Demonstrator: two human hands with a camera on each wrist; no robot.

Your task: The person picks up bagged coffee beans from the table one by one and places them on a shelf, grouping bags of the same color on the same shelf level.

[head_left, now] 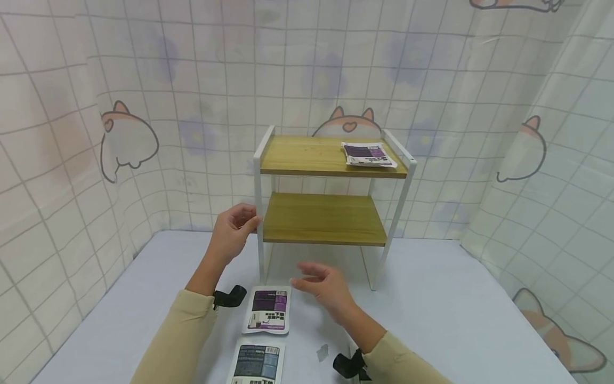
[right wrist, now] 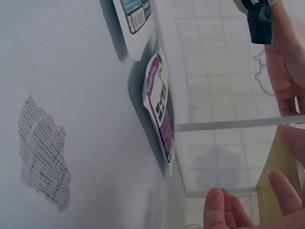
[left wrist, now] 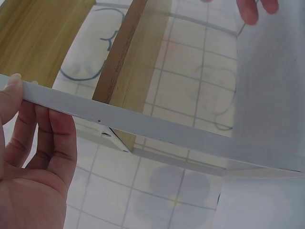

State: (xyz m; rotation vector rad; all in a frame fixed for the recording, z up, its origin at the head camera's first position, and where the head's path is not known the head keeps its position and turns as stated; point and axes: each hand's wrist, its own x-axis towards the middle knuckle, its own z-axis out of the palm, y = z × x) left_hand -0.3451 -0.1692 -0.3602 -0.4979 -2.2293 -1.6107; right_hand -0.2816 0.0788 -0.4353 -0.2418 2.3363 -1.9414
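Observation:
A small two-tier shelf (head_left: 331, 173) with wooden boards and white metal legs stands on the table. My left hand (head_left: 232, 229) grips its front left leg (left wrist: 167, 131); in the left wrist view the thumb lies on one side of the leg and the fingers on the other. In front of the lower board (head_left: 323, 218), my right hand (head_left: 323, 288) hovers with fingers relaxed, holding nothing. A white and purple flat packet (head_left: 267, 310) lies between my forearms, with a white and blue packet (head_left: 257, 362) nearer to me. Another purple packet (head_left: 368, 154) rests on the top board at its right.
A grey patch (head_left: 323, 352) shows on the white table (head_left: 431, 314), also seen in the right wrist view. Something partly hidden lies under my right wrist. Curtains (head_left: 216, 69) with a grid and cartoon animals hang behind and at both sides.

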